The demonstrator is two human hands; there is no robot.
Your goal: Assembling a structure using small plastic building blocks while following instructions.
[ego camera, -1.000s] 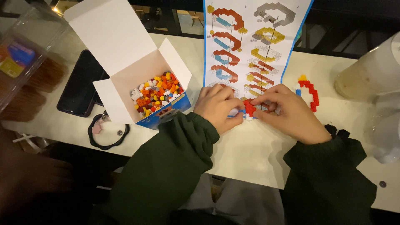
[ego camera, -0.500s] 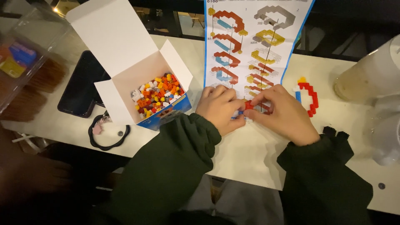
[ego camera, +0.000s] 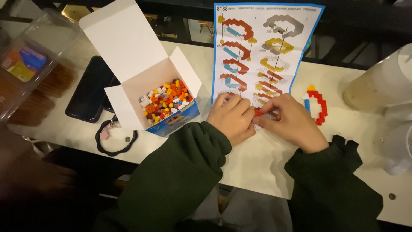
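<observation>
left hand point(ego camera: 231, 117) fingers curled, pinching red brick piece point(ego camera: 257, 112) | right hand point(ego camera: 292, 122) pinching same piece from other side | piece over instruction sheet point(ego camera: 266, 51) lower edge on worktop point(ego camera: 257, 163) | open box of bricks point(ego camera: 165, 103) to the left

Small red plastic brick piece point(ego camera: 257, 112), pinched between fingertips of both hands, sits low over the white table's point(ego camera: 257, 163) middle, on the printed instruction sheet's point(ego camera: 262, 51) bottom edge; mostly hidden.

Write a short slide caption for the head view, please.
Both hands, left hand and right hand, pinch small red bricks over an instruction sheet.
</observation>
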